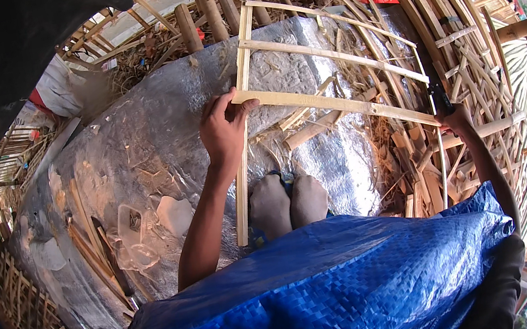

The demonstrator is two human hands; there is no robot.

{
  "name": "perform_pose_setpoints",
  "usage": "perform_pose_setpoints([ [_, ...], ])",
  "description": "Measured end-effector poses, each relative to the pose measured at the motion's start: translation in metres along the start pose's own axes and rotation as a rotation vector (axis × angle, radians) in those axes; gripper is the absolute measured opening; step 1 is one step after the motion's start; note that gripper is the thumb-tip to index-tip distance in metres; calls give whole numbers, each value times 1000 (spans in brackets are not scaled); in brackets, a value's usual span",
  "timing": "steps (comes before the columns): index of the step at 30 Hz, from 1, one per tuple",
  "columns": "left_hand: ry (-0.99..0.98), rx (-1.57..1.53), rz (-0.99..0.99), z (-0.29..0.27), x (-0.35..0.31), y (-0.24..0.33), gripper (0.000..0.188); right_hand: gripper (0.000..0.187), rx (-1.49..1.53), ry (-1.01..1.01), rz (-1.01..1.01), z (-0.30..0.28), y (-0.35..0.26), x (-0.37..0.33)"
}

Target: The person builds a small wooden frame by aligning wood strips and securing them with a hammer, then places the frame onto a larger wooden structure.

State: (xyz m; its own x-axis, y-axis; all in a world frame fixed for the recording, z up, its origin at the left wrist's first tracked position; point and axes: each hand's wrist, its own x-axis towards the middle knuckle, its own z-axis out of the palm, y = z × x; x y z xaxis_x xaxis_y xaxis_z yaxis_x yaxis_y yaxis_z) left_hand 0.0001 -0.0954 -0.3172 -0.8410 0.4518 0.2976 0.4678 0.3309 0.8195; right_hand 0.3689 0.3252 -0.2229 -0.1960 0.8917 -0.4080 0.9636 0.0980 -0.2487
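Bamboo slat (336, 104) spans the space between our hands, its long axis slanting rightward and nearer us from a long strip (243, 194); our left hand (225, 129), nearly closed, pinches one end; our right hand (458, 118), curled about a dark tool (441, 98), meets the other, any grip there unclear.

a stained, wrinkled silver foil sheet (156, 122) is spread below. on its left side lie long bamboo strips (91, 246), with a clear plastic container (130, 222) just beside them. toward the right lies a thick bamboo piece (314, 130), and brown shavings (381, 140) gather near the edge.
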Motion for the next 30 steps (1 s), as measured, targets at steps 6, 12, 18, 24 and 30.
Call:
perform_pose_setpoints([
  [6, 2, -16, -14, 0, -1, -1, 41, 23, -10, -13, -22, -1, 1, 2],
  [12, 10, 13, 14, 0, -1, -5, 42, 29, 108, -93, -7, -9, 6, -4],
  [18, 14, 38, 21, -3, -1, -3, 43, 27, 148, -126, -29, 3, 20, 10],
  [24, 17, 37, 18, 1, -1, -6, 43, 26, 123, -107, -28, -3, 20, 8],
  [30, 23, 104, 113, -8, 1, -3, 43, 25, 96, -122, -20, 2, 15, 6],
])
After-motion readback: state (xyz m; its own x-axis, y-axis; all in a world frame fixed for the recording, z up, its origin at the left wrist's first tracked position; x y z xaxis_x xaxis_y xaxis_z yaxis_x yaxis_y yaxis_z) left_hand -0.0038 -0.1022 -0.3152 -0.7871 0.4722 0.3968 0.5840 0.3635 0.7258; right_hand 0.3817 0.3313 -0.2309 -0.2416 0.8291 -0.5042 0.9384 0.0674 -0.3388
